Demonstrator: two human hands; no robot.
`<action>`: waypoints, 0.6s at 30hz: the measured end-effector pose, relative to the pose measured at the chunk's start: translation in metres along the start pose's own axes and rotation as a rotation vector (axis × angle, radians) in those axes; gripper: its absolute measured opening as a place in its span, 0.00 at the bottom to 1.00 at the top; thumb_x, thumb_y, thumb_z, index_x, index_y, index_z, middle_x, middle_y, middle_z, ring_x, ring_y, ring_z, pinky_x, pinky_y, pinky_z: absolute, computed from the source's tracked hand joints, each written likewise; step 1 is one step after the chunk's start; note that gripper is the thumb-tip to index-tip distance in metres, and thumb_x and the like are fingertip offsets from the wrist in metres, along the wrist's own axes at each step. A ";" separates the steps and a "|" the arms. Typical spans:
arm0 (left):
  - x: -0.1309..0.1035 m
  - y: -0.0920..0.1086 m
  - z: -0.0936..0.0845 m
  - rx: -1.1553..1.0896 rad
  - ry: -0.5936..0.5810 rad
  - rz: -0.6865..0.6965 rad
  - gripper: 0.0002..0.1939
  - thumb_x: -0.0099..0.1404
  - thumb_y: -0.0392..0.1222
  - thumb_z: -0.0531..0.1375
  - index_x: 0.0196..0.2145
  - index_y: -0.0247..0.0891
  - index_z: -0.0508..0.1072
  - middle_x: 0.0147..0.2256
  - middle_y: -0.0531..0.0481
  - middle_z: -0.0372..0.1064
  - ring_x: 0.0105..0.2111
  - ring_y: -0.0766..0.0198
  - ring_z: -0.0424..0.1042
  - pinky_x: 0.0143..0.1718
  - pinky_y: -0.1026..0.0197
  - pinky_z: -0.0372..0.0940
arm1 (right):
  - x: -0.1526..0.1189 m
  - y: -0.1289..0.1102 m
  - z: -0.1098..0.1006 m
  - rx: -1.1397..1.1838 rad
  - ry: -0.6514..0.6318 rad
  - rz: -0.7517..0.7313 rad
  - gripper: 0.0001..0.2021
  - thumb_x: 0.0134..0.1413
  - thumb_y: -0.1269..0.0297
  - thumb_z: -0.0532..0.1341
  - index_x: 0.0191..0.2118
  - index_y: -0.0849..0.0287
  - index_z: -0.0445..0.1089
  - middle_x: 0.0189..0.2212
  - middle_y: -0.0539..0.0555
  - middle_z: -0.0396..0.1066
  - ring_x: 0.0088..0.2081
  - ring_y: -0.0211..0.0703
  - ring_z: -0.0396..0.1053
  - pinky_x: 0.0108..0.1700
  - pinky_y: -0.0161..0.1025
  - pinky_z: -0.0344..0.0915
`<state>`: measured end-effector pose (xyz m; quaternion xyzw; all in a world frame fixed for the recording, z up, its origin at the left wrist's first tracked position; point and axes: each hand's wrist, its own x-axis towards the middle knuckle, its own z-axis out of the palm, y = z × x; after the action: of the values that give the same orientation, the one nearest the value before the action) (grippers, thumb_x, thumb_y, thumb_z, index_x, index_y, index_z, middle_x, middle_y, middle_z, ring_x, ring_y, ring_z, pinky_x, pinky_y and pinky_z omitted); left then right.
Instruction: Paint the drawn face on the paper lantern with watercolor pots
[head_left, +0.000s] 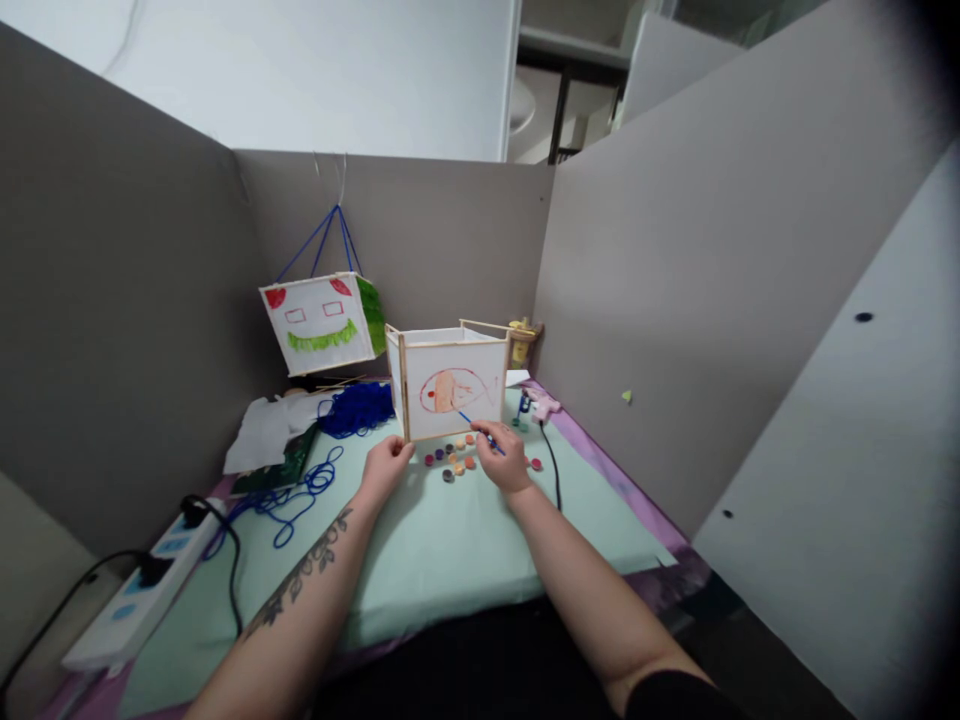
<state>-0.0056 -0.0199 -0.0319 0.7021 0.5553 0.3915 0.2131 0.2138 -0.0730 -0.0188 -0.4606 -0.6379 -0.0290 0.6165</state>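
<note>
A box-shaped paper lantern [484, 405] with a thin wooden frame stands upright on the table. Its front panel carries a red-outlined fish drawing [445, 391], partly coloured orange. My left hand [387, 465] is closed on the lantern's lower left corner. In my right hand [504, 457] is a slim blue paintbrush [480, 429], gripped like a pen, with its tip at the fish's body. Several small paint pots [460, 468] in different colours sit between my hands, in front of the lantern. My right hand hides part of that row.
A finished-looking lantern [321, 325] with a painted face hangs on blue cords at the back left. Blue cord [356, 409], white paper [270, 430] and a power strip [150, 590] lie left. A pink glue gun [543, 404] with black cable lies right. Grey partitions enclose the table.
</note>
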 end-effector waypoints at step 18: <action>-0.001 0.000 0.000 0.029 -0.007 0.029 0.14 0.56 0.51 0.54 0.22 0.37 0.66 0.20 0.55 0.63 0.23 0.65 0.62 0.26 0.64 0.52 | -0.001 -0.004 -0.002 0.016 -0.008 -0.033 0.10 0.52 0.71 0.54 0.36 0.58 0.73 0.33 0.54 0.76 0.36 0.42 0.72 0.41 0.40 0.68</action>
<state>-0.0053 -0.0210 -0.0320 0.7145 0.5498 0.3840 0.1992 0.2127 -0.0766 -0.0169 -0.4452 -0.6479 -0.0321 0.6173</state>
